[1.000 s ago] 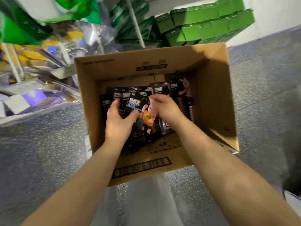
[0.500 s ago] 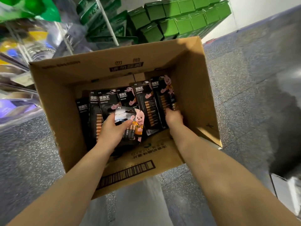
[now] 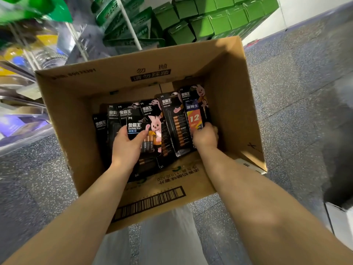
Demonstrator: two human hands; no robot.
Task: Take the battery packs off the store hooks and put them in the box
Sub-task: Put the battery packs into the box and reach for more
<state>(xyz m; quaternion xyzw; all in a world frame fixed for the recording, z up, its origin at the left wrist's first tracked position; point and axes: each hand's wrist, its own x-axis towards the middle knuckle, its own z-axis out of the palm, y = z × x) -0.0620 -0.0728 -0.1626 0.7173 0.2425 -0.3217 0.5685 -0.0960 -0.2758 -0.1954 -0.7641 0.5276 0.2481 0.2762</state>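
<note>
An open cardboard box (image 3: 231, 104) stands on the floor below me. Several black battery packs (image 3: 176, 119) with a pink rabbit lie fanned across its bottom. My left hand (image 3: 127, 148) grips a short battery pack (image 3: 150, 131) over the middle of the pile, thumb across its front. My right hand (image 3: 205, 137) is low at the box's right side, fingers curled round the lower end of a long pack marked 12 (image 3: 194, 113). The fingertips of that hand are hidden behind the pack.
Store shelving with green cartons (image 3: 210, 18) rises behind the box. Racks of bagged goods (image 3: 28, 60) hang at the left. Speckled grey floor (image 3: 296, 88) surrounds the box. A white object (image 3: 342, 220) sits at the right edge.
My right hand moved from the middle of the pile to the box's right side and took hold of the long pack there. The left hand kept its short pack.
</note>
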